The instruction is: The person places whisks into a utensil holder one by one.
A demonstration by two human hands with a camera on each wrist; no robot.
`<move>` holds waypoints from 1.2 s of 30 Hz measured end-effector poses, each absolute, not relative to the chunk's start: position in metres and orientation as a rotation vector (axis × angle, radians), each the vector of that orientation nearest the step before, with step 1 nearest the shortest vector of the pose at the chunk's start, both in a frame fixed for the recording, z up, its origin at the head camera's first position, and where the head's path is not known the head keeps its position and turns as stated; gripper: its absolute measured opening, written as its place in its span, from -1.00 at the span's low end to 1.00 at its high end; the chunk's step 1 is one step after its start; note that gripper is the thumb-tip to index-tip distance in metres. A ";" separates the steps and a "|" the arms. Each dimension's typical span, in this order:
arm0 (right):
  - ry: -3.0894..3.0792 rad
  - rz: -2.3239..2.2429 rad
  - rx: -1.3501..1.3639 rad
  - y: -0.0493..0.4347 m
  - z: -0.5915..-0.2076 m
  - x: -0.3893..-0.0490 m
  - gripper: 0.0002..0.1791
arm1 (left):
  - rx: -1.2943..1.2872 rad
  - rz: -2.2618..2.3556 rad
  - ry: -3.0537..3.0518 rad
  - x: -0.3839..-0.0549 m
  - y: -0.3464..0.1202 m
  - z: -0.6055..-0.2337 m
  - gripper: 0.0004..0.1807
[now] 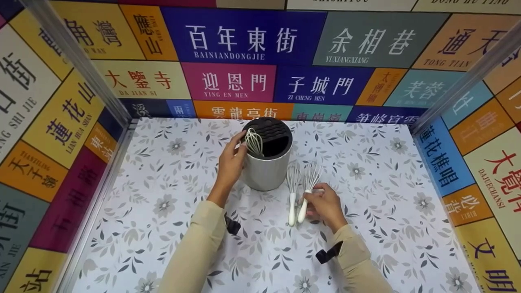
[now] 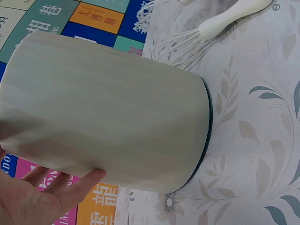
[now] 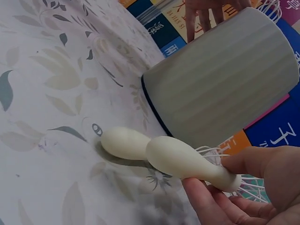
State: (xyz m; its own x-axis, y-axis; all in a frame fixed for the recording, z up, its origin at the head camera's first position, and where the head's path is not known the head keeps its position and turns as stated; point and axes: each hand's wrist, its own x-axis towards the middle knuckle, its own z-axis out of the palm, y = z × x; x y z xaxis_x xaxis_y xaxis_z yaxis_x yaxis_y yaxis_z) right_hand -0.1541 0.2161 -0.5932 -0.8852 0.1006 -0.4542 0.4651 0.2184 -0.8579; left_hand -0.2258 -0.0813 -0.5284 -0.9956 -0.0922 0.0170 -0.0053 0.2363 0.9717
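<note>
A round light-grey utensil holder [image 1: 265,175] with a black slotted top stands upright on the table. One whisk [image 1: 254,143] stands in it, its wire loops showing above the rim at the left. My left hand [image 1: 233,162] rests against the holder's left side, fingers extended along the wall, as the left wrist view also shows. My right hand [image 1: 324,204] pinches a white-handled whisk [image 1: 303,209] between thumb and fingers near the neck, wires pointing away from me. A second white-handled whisk [image 1: 292,207] lies just left of it on the table.
A white cloth [image 1: 163,240] with grey flowers and leaves covers the table. Panels of coloured blocks with lettering enclose it: a back wall [image 1: 244,36], a left wall [image 1: 61,162] and a right wall [image 1: 480,179]. The holder stands near the back wall.
</note>
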 end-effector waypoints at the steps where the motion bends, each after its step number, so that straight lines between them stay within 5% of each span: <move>1: 2.209 -1.706 0.515 0.216 -0.590 -0.155 -0.38 | 0.094 -1.896 -2.411 -0.226 -0.081 -0.528 -0.57; 36: 2.333 -2.002 0.168 0.172 -0.472 -0.185 -0.36 | 0.086 -1.909 -2.394 -0.225 -0.082 -0.528 -0.56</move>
